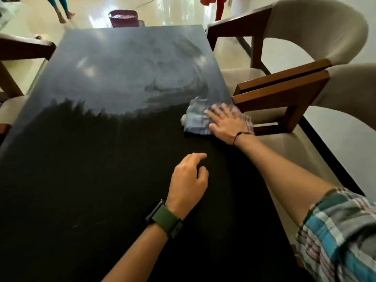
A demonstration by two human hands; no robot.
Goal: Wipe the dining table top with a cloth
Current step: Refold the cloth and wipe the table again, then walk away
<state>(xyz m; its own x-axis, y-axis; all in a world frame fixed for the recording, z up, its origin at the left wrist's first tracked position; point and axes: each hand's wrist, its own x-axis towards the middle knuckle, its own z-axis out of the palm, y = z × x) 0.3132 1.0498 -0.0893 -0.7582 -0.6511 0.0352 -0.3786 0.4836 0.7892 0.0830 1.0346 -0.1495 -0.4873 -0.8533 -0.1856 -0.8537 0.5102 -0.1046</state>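
The dark dining table top (pixel 101 159) fills most of the view, with damp wipe streaks across its far half. A crumpled pale checked cloth (pixel 196 116) lies near the table's right edge. My right hand (pixel 225 124) presses flat on the cloth with fingers spread, and it is motion-blurred. My left hand (pixel 188 181) rests on the table nearer to me, fingers loosely curled and holding nothing; a green watch strap is on its wrist.
Two beige chairs with wooden arms (pixel 284 92) stand close against the table's right edge. Another chair (pixel 18 47) stands at the left. A dark red basket (pixel 123 18) sits on the floor beyond the far end, and a person's bare feet (pixel 65 16) stand at the far left.
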